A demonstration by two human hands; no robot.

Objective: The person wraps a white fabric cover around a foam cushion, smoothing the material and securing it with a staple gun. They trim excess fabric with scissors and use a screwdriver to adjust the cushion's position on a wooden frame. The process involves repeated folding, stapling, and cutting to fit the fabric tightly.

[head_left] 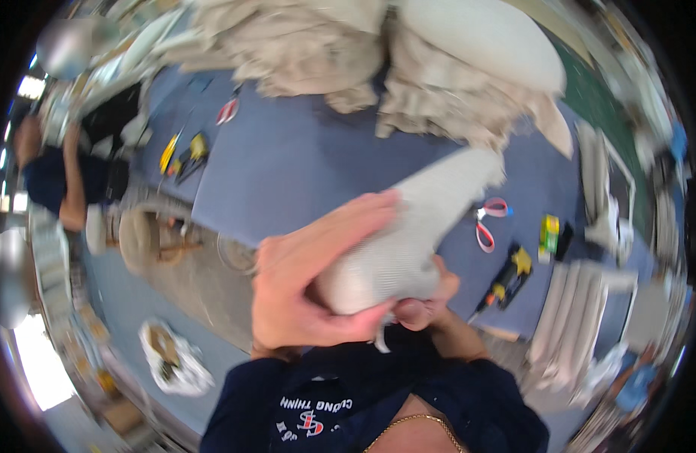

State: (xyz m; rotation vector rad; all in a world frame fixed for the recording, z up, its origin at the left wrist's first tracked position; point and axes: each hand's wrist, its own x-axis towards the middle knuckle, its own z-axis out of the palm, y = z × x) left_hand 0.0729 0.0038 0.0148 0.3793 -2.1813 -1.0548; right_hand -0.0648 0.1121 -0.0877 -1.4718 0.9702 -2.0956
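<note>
A padded piece covered in pale grey ribbed fabric (431,219) is raised in front of my chest, over the near edge of the blue-grey table (287,158). Its frayed far end reaches toward a heap of beige fabric. My left hand (310,275) wraps around the left side of its rounded near end, thumb below and fingers on top. At the lower right of that end, my right hand (427,298) has its fingers closed at the fabric's edge. A short loose strip (382,336) hangs between the hands. The right fingertips are partly hidden and blurred.
Red-handled scissors (485,223), a yellow-and-black tool (506,279) and a small yellow-green box (549,238) lie at right. Padded panels (567,317) stand beyond them. Beige fabric (303,45) is heaped at the back. Another person (61,174) is at the left.
</note>
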